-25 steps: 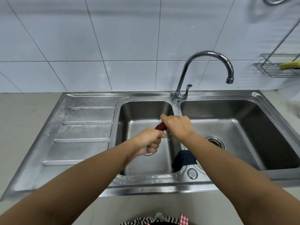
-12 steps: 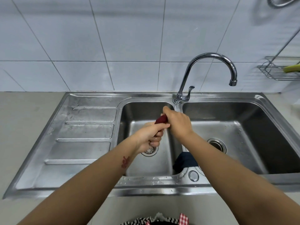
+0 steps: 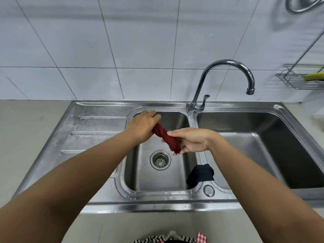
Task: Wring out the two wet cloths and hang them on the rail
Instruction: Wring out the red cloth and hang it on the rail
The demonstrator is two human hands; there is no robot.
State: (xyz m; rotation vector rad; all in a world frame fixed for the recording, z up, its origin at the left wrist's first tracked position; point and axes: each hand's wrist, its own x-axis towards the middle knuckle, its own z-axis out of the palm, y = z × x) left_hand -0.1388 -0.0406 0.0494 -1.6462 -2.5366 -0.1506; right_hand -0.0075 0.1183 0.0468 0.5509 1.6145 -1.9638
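A dark red cloth (image 3: 164,137), twisted into a tight rope, stretches between both my hands above the left basin of the steel sink (image 3: 105,130). My left hand (image 3: 142,126) grips its upper left end, knuckles up. My right hand (image 3: 191,140) holds the lower right end, palm turned up with fingers curled around it. A dark navy cloth (image 3: 200,175) lies bunched over the divider between the two basins, near the front. No rail for hanging is clearly in view.
A curved tap (image 3: 226,81) rises behind the divider, spout over the right basin. A drain strainer (image 3: 160,160) sits in the left basin. A wire rack (image 3: 301,79) with a yellow-green item hangs on the tiled wall at right. A ridged draining board lies left.
My hands were close together with only a bit of red cloth showing. They have drawn apart, left hand moving left and up, right hand rotating palm up, exposing the twisted cloth.
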